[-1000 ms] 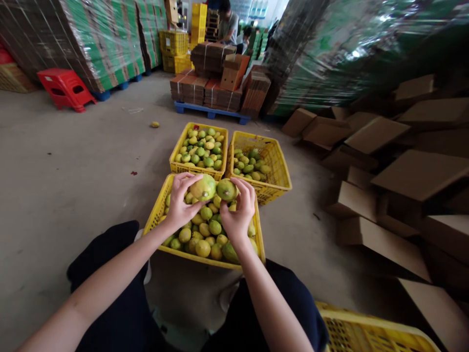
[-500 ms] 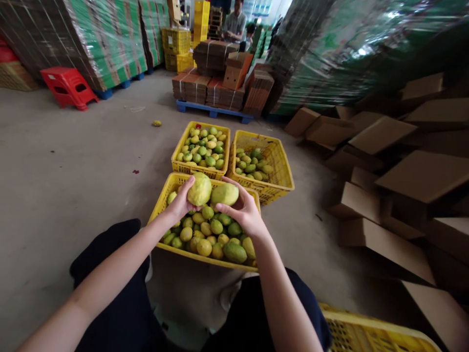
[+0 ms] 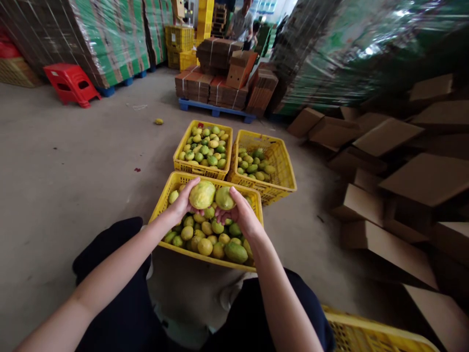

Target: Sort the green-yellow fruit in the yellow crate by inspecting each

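My left hand (image 3: 184, 199) is closed around a large yellow-green lemon (image 3: 202, 194). Beside it, a second, greener lemon (image 3: 224, 198) sits in my right hand (image 3: 242, 213), thumb along its side and fingers beneath. Both fruits are held up over the near yellow crate (image 3: 205, 260), which is filled with green and yellow lemons (image 3: 205, 247). Part of that crate's contents is hidden behind my hands.
Behind stand a full yellow crate (image 3: 203, 170) and a partly filled one (image 3: 280, 164). A lone lemon (image 3: 159, 121) lies on the floor. Open cardboard boxes (image 3: 366, 203) crowd the right. Further off are a red stool (image 3: 71, 83), a loaded blue pallet (image 3: 216, 108) and a person (image 3: 242, 24).
Both lemons have been turned in my hands. My right hand's grip has shifted, with the thumb now across its lemon's side. The view has moved slightly.
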The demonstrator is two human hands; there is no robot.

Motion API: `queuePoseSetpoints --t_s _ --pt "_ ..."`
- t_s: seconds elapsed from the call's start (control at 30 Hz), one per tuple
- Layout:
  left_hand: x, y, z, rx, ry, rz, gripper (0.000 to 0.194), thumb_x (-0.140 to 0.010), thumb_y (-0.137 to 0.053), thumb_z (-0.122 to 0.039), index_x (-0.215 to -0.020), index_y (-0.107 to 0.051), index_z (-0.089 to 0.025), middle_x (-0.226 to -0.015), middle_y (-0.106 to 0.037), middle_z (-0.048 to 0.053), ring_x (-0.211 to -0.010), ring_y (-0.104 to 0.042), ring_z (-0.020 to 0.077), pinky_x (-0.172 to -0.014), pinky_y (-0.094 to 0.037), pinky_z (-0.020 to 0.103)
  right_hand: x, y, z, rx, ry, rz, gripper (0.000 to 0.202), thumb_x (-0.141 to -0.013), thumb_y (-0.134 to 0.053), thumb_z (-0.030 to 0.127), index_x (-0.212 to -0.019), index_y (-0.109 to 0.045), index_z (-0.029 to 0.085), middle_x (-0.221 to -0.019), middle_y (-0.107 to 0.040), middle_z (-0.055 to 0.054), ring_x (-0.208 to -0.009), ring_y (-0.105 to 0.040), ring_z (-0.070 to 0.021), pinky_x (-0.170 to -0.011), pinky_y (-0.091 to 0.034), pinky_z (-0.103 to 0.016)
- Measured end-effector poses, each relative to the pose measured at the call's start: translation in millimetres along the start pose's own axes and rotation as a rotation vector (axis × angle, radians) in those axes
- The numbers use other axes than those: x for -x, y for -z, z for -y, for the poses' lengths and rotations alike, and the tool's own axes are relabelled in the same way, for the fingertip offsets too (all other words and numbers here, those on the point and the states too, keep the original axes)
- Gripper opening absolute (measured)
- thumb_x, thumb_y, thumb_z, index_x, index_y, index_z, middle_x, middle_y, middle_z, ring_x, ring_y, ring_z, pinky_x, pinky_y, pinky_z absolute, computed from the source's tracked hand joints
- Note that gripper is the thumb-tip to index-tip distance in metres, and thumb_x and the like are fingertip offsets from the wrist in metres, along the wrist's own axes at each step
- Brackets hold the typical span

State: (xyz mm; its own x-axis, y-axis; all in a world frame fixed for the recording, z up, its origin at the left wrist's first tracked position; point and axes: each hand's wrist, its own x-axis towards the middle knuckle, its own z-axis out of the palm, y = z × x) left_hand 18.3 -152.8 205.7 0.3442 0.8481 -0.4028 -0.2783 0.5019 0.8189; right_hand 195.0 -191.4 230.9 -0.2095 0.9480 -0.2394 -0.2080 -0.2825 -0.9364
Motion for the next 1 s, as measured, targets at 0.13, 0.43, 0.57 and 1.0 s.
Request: queuePoseSetpoints --t_s 0.13,0.43,0.57,1.0 --pt "1.4 -1.7 -1.7 -0.026 0.006 -0.026 0.062 -0.090 -0.046 -0.063 -0.118 -0.073 -0.014 -0.051 -0.066 0.004 -0.034 -0.052 0.0149 -0.035 -0.033 0.023 0.7 -1.3 0.2 -0.005 -0.006 -0.007 0.055 -0.075 -0.066 0.078 -0.082 -0.056 0.025 -0.057 -0.067 0.000 -0.046 -0.061 -0.0179 -0.043 -0.044 -0.029" --pt "4.5 -4.9 -6.0 -0.077 0.003 -0.020 0.060 -0.090 -0.045 -0.062 -0.126 -0.068 -0.020 -0.054 -0.066 0.002 -0.032 -0.052 0.0138 -0.034 -0.031 0.022 0.9 -1.1 -0.6 0.012 -0.023 -0.022 0.055 -0.073 -0.065 0.079 -0.080 -0.054 0.025 -0.056 -0.067 0.000 -0.045 -0.060 -0.0179 -0.044 -0.042 -0.029" --pt "2.7 -2.6 -3.5 -0.084 0.009 -0.018 0.057 -0.090 -0.046 -0.063 -0.121 -0.069 -0.022 -0.051 -0.065 0.001 -0.033 -0.053 0.0143 -0.035 -0.031 0.022 1.4 -0.5 -1.3 0.018 -0.031 -0.018 0.054 -0.074 -0.064 0.078 -0.080 -0.054 0.025 -0.056 -0.067 0.000 -0.045 -0.060 -0.0178 -0.045 -0.042 -0.030" --pt "3.7 -3.9 -4.2 -0.101 0.050 -0.046 0.052 -0.090 -0.043 -0.059 -0.100 -0.073 -0.018 -0.042 -0.057 0.001 -0.034 -0.052 0.0148 -0.036 -0.033 0.022 -0.3 3.0 -5.7 0.055 -0.051 -0.005 0.056 -0.079 -0.059 0.078 -0.092 -0.060 0.024 -0.060 -0.066 0.000 -0.050 -0.060 -0.0185 -0.048 -0.044 -0.032"
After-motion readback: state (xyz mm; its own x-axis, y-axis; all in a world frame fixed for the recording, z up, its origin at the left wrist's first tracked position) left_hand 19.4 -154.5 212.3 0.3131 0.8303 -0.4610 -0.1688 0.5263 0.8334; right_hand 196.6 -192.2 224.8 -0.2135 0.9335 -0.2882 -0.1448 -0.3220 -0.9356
